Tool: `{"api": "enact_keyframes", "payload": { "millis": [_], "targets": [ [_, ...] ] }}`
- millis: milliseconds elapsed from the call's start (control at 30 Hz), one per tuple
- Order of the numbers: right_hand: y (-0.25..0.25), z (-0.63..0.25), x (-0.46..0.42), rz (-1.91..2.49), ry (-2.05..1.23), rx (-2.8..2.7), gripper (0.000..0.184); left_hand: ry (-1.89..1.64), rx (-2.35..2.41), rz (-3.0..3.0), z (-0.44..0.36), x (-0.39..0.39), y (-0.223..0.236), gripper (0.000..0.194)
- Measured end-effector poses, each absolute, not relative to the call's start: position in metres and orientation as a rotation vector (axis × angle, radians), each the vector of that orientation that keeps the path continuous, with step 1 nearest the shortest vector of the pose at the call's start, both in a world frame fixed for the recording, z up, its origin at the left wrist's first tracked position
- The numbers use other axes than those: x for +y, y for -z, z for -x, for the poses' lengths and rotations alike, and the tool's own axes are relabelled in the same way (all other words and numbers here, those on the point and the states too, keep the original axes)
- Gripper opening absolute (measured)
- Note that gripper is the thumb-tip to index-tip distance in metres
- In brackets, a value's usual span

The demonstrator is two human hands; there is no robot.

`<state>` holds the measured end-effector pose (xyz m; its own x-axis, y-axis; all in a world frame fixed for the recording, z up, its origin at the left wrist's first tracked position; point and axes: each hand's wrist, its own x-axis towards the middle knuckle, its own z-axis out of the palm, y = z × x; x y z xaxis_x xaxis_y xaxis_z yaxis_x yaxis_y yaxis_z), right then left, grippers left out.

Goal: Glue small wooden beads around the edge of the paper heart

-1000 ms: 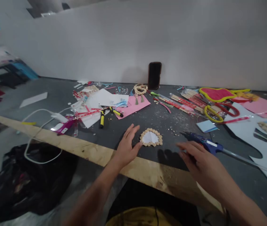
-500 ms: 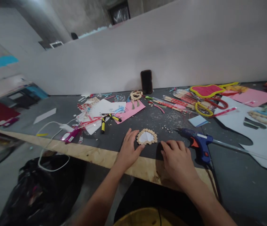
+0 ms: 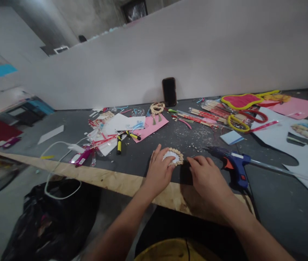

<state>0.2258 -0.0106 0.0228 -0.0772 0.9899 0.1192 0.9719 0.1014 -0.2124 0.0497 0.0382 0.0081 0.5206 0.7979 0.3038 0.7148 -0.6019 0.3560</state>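
A small round piece edged with tan bead-like bits around a white centre lies on the dark tabletop before me. Over its left side is my left hand, fingers on the far left rim and thumb reaching across the white middle, gripping it against the table. My right hand is just right of the piece, its fingers curled and thumb and forefinger pinched together. Whatever that pinch holds, if anything, is too small to make out. Beside the right hand lies a blue hot glue gun with an orange trigger and clear glue stick.
A phone leans on the grey partition. Yellow-and-black pliers, pink paper and a purple power strip lie left. Wrapped chopsticks, scissors and white sheets lie right. A black bag stands below.
My left hand has slid right and over the round piece, covering its left side. My right hand's fingers have drawn into a pinch near its right edge. The view has shifted slightly.
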Motion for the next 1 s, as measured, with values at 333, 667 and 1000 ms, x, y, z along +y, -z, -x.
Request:
{"api": "enact_keyframes", "payload": {
  "millis": [333,667,1000],
  "targets": [
    [-0.027,-0.227,0.015,1.932,-0.179,-2.195,0.037,-0.524,1.324,-2.582,-0.052,0.059,-0.010,0.035],
    [-0.025,-0.226,0.015,1.945,-0.174,-2.187,0.037,-0.407,1.202,-2.749,-0.052,0.069,-0.021,0.039],
    [-0.024,-0.226,0.015,1.959,-0.156,-2.190,0.035,-0.373,0.980,-2.833,-0.051,0.093,-0.024,0.044]
  ]
}}
